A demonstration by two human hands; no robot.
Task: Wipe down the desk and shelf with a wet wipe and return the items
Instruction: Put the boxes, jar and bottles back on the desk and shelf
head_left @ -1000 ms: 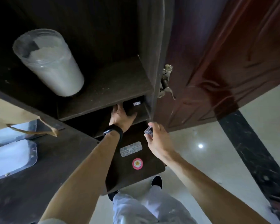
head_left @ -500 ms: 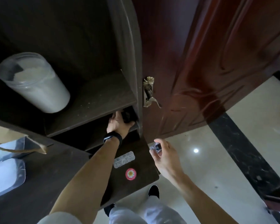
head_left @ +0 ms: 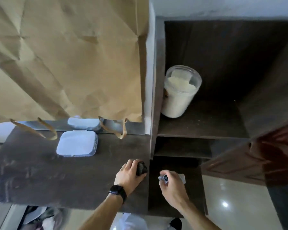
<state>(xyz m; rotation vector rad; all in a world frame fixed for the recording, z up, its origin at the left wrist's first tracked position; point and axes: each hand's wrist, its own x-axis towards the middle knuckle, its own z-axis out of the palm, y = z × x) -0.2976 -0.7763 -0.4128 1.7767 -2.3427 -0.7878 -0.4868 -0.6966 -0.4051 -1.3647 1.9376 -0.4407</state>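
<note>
- Bag: big brown paper one, filling the upper left, creased all over, its handles hanging down to the back of the tabletop.
- Tabletop: dark wood, running from the left edge to the shelf's side panel, with pale streaks showing on its left part.
- Shelf: dark open unit on the right, with its upper board dusty and speckled and a lower gap in deep shadow.
- Door: glossy red-brown, standing at the far right, just beside the shelf.
- Floor: pale and shiny, with a light spot reflected in it.
- Jar: clear, full of white powder, and it stood at the left end of the upper board, close against the side panel.
- Box: white lid, rounded corners, sitting on the tabletop near the back between the bag handles; a second one lay behind it, half under the bag.
- Left hand: down at the tabletop's right edge, grip clenched around the black item.
- Right hand: over the lower dark surface beside the tabletop, grip pinching the clear item at the fingertips.
- Black item: small and dark, in the left hand right at the tabletop's edge; I couldn't tell whether it touched the wood.
- Clear item: tiny, dark-capped, and blurred.
- Watch: black band on the left wrist.
</note>
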